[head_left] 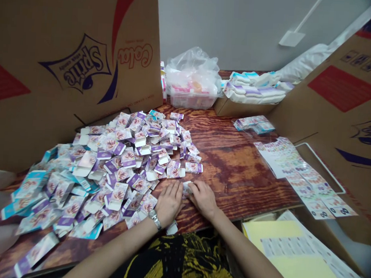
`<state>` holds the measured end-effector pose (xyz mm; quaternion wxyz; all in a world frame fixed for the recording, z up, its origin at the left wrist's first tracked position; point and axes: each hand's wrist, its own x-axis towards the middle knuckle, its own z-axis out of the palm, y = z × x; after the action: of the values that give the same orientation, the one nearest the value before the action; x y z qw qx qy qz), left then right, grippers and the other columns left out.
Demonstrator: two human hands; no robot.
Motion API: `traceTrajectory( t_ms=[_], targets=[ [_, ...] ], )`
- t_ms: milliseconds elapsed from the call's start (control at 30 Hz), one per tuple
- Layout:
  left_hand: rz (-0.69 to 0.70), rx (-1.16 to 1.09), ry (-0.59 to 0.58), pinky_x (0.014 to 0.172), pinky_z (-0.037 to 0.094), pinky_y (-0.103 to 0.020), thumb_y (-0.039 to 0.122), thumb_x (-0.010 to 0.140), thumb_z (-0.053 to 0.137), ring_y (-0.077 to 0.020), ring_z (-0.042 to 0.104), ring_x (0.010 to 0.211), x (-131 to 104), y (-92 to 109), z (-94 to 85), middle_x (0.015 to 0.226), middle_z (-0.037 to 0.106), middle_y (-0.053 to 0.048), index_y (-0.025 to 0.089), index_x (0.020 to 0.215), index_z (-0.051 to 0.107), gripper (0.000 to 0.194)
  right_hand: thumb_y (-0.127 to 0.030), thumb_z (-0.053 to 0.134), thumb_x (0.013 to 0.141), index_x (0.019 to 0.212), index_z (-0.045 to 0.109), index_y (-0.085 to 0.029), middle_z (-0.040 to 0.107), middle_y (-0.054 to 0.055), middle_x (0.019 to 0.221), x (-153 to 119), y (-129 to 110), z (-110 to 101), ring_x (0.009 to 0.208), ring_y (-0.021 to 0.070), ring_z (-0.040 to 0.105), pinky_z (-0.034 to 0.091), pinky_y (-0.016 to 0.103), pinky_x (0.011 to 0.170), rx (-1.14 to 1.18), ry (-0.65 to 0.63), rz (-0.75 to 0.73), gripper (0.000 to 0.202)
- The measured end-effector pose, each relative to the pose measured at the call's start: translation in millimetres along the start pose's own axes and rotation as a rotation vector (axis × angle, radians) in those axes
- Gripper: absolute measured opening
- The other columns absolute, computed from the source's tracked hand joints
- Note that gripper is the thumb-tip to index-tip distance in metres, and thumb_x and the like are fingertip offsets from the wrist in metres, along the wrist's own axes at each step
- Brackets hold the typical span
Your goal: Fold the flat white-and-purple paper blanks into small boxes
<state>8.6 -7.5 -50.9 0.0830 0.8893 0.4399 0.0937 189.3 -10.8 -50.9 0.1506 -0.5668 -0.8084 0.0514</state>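
A small printed carton (186, 188), pale with a floral picture, lies on the table edge side between my two hands. My right hand (203, 199) has its fingers bent and pressed on the carton's right side. Fingers together, my left hand (170, 202) holds the left side of the same carton; its fingertips partly hide it. On the left wrist is a metal watch. Close by on the left spreads a large heap of small purple-and-white cartons (129, 156), several with open flaps. Some blue ones (33, 184) lie at its left end.
Large cardboard boxes (80, 15) (339, 136) flank the table (231, 158) on both sides. At the back stand a bag-covered plastic tub (192, 99) and a tray of packs (253, 107). Printed label sheets (305, 180) lie at right, yellow-backed sheets (303, 272) at lower right.
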Motion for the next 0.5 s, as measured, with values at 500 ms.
traceTrajectory(
  t_ms=[500],
  targets=[
    [0.003,-0.274,0.148,0.088,0.047,-0.045,0.019,0.079,0.053,-0.0275,0.055,0.106,5,-11,-31.4,0.11,0.059,-0.016,0.012,0.123,0.04,0.047,-0.022,0.049,0.086,0.097,0.057,-0.02,0.062,0.003,0.089,33,-24,-50,0.081,0.0162,0.058,0.046,0.028,0.073,0.734,0.023,0.181,0.014]
  ],
)
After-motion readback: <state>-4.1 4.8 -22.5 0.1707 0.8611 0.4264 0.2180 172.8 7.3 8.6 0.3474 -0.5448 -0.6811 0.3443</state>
